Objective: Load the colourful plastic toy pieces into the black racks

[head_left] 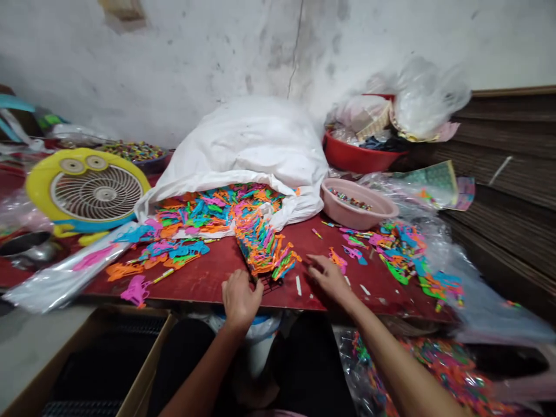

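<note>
My left hand point(241, 298) is closed on the near left corner of a black grid tray point(273, 284) at the table's front edge. Rows of small plastic toy guns point(264, 243) in orange, blue, green and pink cover most of the tray and hide its far part. To the right, my right hand point(328, 277) hovers low over the red table with its fingers apart, and nothing shows in them. Behind the tray, a big white sack point(247, 139) lies with its mouth towards me, spilling more toy guns point(195, 211).
A pink basin point(360, 217) with small pieces stands right of the sack, near loose toy guns point(399, 249). At left are a yellow fan point(91, 191) and clear plastic bags point(69, 278). A red basin point(365, 155) stands behind. A cardboard box point(143, 370) sits below the table.
</note>
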A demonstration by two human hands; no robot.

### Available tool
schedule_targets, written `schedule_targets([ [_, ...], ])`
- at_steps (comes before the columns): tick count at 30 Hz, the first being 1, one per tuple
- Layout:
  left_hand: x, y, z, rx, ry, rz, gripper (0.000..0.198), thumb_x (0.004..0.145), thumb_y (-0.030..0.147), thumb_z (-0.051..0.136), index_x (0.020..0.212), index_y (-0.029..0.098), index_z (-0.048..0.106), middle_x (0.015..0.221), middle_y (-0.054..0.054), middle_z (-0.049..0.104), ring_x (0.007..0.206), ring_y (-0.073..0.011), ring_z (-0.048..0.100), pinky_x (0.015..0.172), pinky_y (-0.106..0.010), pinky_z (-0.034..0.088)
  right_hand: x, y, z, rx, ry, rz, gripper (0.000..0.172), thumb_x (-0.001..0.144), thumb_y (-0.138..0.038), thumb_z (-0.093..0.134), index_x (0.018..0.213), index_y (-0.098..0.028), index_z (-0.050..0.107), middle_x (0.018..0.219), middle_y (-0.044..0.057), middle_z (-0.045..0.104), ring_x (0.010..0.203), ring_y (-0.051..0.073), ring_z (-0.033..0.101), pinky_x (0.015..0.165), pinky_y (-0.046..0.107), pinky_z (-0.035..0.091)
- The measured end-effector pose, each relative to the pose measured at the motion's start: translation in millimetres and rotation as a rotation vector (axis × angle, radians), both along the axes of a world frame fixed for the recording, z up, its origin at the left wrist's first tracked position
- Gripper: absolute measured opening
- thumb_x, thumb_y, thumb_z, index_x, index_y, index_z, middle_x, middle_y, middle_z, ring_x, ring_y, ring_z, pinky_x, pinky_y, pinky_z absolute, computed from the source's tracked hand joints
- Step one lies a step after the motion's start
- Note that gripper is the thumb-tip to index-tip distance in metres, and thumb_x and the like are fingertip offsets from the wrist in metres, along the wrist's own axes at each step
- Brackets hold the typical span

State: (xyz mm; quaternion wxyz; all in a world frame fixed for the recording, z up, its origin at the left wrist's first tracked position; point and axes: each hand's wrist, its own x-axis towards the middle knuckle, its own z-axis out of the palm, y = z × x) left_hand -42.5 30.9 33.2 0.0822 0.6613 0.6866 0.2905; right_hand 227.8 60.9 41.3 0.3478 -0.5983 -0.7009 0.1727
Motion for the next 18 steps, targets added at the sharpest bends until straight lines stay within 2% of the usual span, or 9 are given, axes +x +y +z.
schedule_targets([
  [3, 4, -2, -1.0, -0.007, -0.013, 0.031, 0.017, 0.086, 0.032, 0.056, 0.077, 0.018, 0.058, 0.084, -0.005, 0.063, 0.086, -0.0226, 0.060, 0.075, -0.033, 0.034, 67, -4, 8.1, 0.036, -0.183, -0.305, 0.034, 0.087, -0.032, 0.048, 0.109, -0.017, 0.070, 0.107, 0.011, 0.071, 0.096, 0.022, 0.065, 0.086, 0.036, 0.049],
  [7, 18, -7, -1.3, -0.009, -0.056, 0.018, 0.022, 0.087, 0.037, 0.056, 0.076, 0.019, 0.060, 0.083, -0.004, 0.063, 0.081, -0.0219, 0.060, 0.073, -0.033, 0.034, 131, 3, 15.2, 0.000, -0.578, -0.534, 0.034, 0.090, -0.025, 0.044, 0.111, -0.016, 0.070, 0.109, 0.012, 0.068, 0.099, 0.021, 0.063, 0.084, 0.031, 0.047],
  [12, 47, -11, -6.7, -0.001, -0.132, -0.124, 0.020, 0.090, 0.036, 0.054, 0.088, 0.019, 0.066, 0.090, -0.005, 0.066, 0.086, -0.0221, 0.063, 0.076, -0.033, 0.038, 165, 35, 27.1, -0.016, -0.686, -0.573, 0.035, 0.089, -0.016, 0.045, 0.113, -0.015, 0.070, 0.108, 0.013, 0.066, 0.097, 0.021, 0.062, 0.080, 0.029, 0.045],
  [15, 61, -10, -12.2, -0.008, -0.158, -0.262, 0.020, 0.090, 0.030, 0.054, 0.103, 0.021, 0.067, 0.105, -0.008, 0.067, 0.098, -0.0243, 0.063, 0.082, -0.036, 0.042, 180, 60, 34.0, -0.035, -0.743, -0.530, 0.035, 0.087, -0.010, 0.044, 0.109, -0.014, 0.072, 0.108, 0.015, 0.067, 0.101, 0.022, 0.061, 0.082, 0.029, 0.043],
  [18, 67, -7, -17.9, 0.006, -0.170, -0.353, 0.028, 0.089, 0.023, 0.054, 0.114, 0.020, 0.066, 0.114, -0.010, 0.066, 0.106, -0.0258, 0.062, 0.086, -0.039, 0.044, 192, 84, 35.1, -0.063, -0.768, -0.471, 0.032, 0.084, -0.007, 0.049, 0.102, -0.014, 0.075, 0.102, 0.015, 0.070, 0.096, 0.022, 0.063, 0.080, 0.029, 0.043],
])
